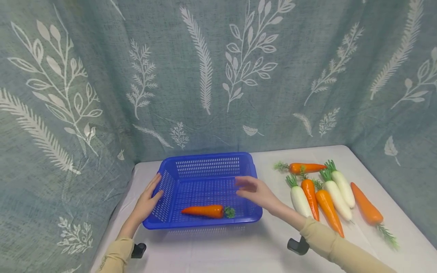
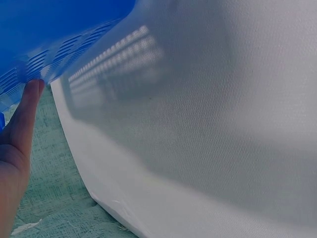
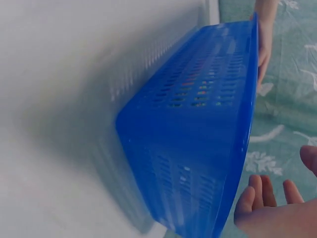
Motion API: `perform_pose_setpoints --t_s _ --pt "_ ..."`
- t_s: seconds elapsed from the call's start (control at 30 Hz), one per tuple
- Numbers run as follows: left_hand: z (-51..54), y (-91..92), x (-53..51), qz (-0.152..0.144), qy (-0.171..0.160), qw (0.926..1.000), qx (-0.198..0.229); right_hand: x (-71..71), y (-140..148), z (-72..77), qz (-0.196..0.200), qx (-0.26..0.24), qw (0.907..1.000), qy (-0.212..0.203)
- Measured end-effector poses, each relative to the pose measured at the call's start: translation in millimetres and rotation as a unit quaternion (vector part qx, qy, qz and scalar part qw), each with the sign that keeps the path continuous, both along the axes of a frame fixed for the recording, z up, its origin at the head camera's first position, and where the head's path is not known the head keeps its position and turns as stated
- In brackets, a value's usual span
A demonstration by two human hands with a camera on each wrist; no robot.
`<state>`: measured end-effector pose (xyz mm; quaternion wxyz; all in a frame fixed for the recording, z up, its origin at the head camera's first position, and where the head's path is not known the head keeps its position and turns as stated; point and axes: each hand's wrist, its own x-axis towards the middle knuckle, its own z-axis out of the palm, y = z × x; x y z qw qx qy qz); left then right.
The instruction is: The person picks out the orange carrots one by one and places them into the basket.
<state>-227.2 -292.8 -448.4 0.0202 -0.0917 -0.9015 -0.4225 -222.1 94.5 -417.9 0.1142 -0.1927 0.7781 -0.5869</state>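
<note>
A blue slotted plastic basket (image 1: 205, 224) stands on the white table, and one orange carrot (image 1: 205, 211) with a green top lies inside near its front wall. My left hand (image 1: 147, 199) rests on the basket's left rim with fingers extended; in the left wrist view a fingertip (image 2: 35, 87) touches the slotted side. Over the right part of the basket hovers my right hand (image 1: 257, 193), fingers loosely bent and apart, with nothing in it. The right wrist view has that hand (image 3: 277, 210) beside the basket's rim (image 3: 250, 114).
Right of the basket lie several carrots (image 1: 328, 210) and three white radishes (image 1: 337, 199) with green tops, close together. One carrot (image 1: 367, 204) lies farthest right. A patterned green curtain (image 1: 218, 94) hangs behind and along the sides of the white table (image 1: 211, 250).
</note>
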Motion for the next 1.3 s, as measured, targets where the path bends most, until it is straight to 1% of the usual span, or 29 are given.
perform_pose_setpoints --t_s 0.2,0.3,0.47,0.63,0.77,0.87,0.97,1.07,1.3 --pt "-2.1 -1.4 -0.8 0.001 0.005 1.0000 -0.004 -2.4 13 2.7 -0.030 -0.002 0.9995 -0.002" --pt "-3.1 -0.8 -0.4 0.000 0.007 1.0000 0.001 -3.6 23 2.8 -0.053 0.005 0.9986 -0.001" --pt "-5.0 -0.2 0.0 -0.001 0.023 0.9997 0.005 -5.1 41 1.3 -0.091 0.022 0.9956 0.006" --pt "-7.5 -0.2 0.2 0.002 0.030 0.9995 0.001 -3.5 59 -4.4 -0.108 0.031 0.9935 0.022" --pt "-9.8 -0.9 0.2 0.002 0.027 0.9996 -0.001 0.1 74 -11.8 -0.126 0.032 0.9914 0.020" --pt "-11.2 -1.5 1.2 0.003 0.025 0.9997 -0.001 3.1 87 -16.9 -0.139 0.047 0.9890 0.023" --pt "-13.0 -1.5 2.2 0.004 0.026 0.9997 -0.002 5.5 101 -21.4 -0.156 0.073 0.9847 0.028" --pt "-14.5 -1.3 3.3 0.004 0.027 0.9996 -0.001 6.3 114 -26.2 -0.176 0.092 0.9798 0.025" --pt "-15.1 -0.2 6.2 0.006 0.024 0.9997 -0.001 3.0 138 -31.9 -0.231 0.110 0.9668 0.004"
